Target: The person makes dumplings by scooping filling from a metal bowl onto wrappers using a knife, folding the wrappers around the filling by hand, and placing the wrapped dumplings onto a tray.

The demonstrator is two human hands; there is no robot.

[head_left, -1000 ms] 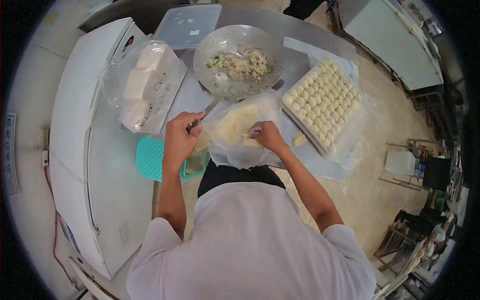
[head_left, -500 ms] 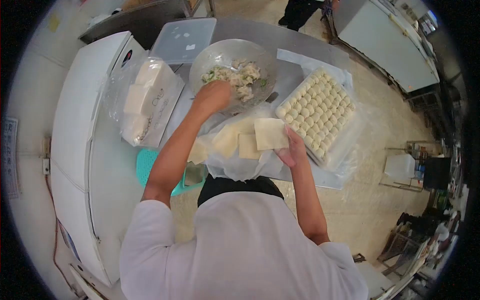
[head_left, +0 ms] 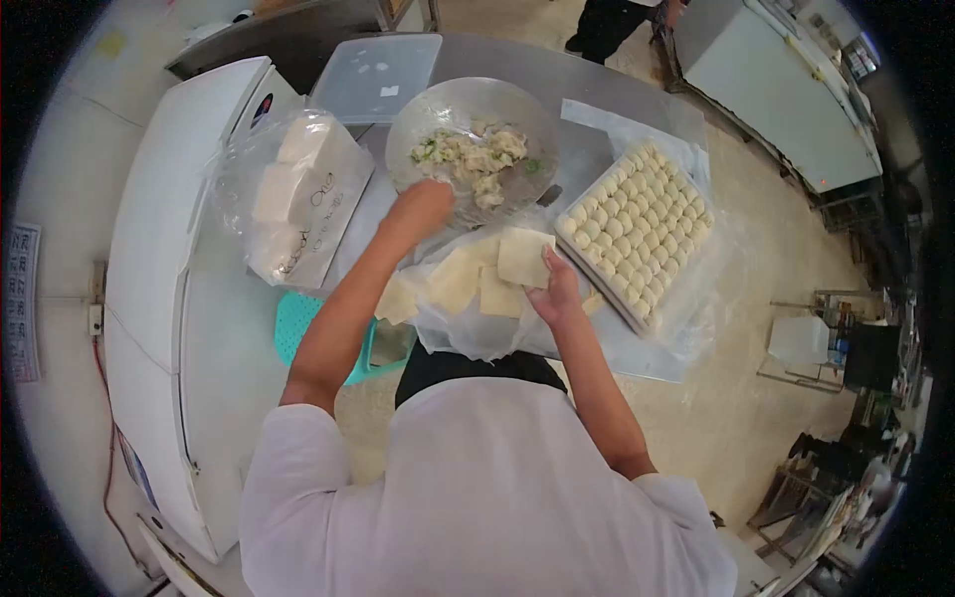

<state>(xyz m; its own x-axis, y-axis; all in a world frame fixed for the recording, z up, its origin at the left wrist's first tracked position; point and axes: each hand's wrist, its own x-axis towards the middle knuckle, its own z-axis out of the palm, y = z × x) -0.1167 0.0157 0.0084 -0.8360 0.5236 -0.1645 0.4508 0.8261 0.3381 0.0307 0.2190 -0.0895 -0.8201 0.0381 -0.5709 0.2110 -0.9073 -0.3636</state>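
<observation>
My left hand (head_left: 422, 205) is closed at the near-left rim of a wide metal bowl (head_left: 406, 129). Whatever its fingers hold, if anything, is hidden. Inside the bowl lies a pale, chunky filling (head_left: 477, 151) with green bits. In my right hand (head_left: 559, 293) a square dough wrapper (head_left: 524, 256) is pinched by its right side. Below that wrapper, more dough wrappers (head_left: 453, 281) lie spread on clear plastic on the table. To the right of my right hand, a tray (head_left: 609, 282) carries rows of small, round, pale dumplings (head_left: 642, 224).
A plastic bag of white, blocky packs (head_left: 288, 199) stands at the left beside a white appliance (head_left: 164, 249). Behind the bowl is a translucent lid (head_left: 378, 75). A teal basket (head_left: 296, 323) sits below the table's near-left edge. Another person's legs (head_left: 607, 28) show beyond the table.
My left hand has drawn back from the filling towards the bowl's near rim. The right hand has moved a little left with its wrapper, and the view has shifted slightly.
</observation>
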